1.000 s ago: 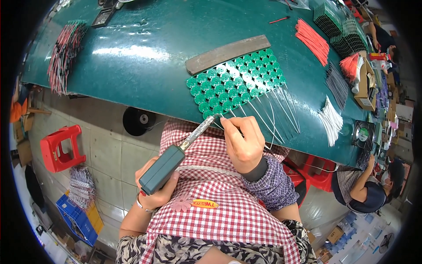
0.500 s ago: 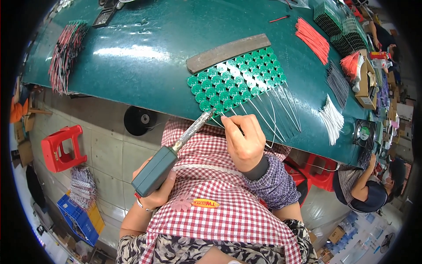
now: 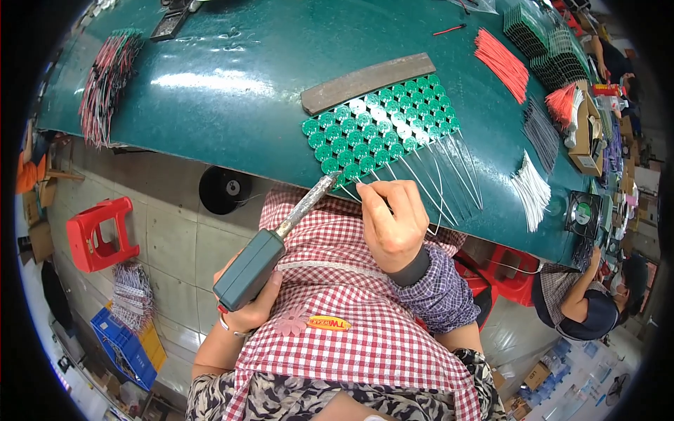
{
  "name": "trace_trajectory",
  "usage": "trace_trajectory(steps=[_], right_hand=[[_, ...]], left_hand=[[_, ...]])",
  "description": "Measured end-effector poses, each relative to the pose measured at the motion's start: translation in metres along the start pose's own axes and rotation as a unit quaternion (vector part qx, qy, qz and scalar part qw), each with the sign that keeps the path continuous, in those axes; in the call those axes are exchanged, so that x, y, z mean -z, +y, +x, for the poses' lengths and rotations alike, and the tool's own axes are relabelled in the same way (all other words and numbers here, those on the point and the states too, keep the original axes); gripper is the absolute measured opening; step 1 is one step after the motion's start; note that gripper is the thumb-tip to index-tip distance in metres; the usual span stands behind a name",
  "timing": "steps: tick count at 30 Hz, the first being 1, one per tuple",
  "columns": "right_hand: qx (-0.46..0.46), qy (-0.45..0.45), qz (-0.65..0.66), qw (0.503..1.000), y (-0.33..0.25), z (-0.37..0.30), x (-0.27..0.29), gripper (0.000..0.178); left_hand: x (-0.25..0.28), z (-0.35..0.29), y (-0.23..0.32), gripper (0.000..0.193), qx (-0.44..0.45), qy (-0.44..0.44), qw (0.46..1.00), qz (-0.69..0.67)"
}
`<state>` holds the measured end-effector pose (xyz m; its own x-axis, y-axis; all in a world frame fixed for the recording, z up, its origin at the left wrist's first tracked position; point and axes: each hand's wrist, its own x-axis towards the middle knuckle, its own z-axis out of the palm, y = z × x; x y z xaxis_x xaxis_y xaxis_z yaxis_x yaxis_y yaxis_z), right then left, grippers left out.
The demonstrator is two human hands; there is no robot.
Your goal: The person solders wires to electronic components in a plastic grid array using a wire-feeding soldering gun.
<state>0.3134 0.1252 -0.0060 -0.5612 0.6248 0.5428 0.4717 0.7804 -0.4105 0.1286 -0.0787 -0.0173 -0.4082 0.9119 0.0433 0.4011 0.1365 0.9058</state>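
A soldering iron (image 3: 249, 270) with a dark green, boxy handle is gripped in my left hand (image 3: 254, 309). Its metal tip reaches the near left corner of a panel of round green circuit boards (image 3: 361, 144). Just right of that tip, my right hand (image 3: 397, 224) is closed in a pinch at the panel's near edge, on what looks like a thin white wire, mostly hidden by the fingers. Several white wires (image 3: 438, 184) trail from the near edge toward me. A dark flat bar (image 3: 368, 83) lies along the panel's far edge.
Bundles of red wires (image 3: 501, 64), grey wires (image 3: 540, 135) and white wires (image 3: 531, 191) lie to the right. A red-and-black wire bundle (image 3: 107, 88) rests at the left. Red stools (image 3: 103, 235) stand below, and a co-worker (image 3: 586, 298) sits at the right.
The iron's tip has shifted slightly left, a little farther from my right fingertips. My right hand stays pinched near the same corner. The whole view has drifted slightly.
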Motion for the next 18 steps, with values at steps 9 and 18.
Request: trace_trajectory(steps=[9, 18], right_hand=[[0.022, 0.017, 0.012, 1.0, -0.009, -0.002, -0.002, 0.03], [0.013, 0.0, 0.016, 1.0, -0.011, -0.002, -0.007, 0.031]], left_hand=[[0.003, -0.002, 0.005, 0.027, 0.011, 0.01, 1.0, -0.015], [0.004, -0.005, 0.003, 0.021, -0.04, 0.009, 0.998, 0.047]])
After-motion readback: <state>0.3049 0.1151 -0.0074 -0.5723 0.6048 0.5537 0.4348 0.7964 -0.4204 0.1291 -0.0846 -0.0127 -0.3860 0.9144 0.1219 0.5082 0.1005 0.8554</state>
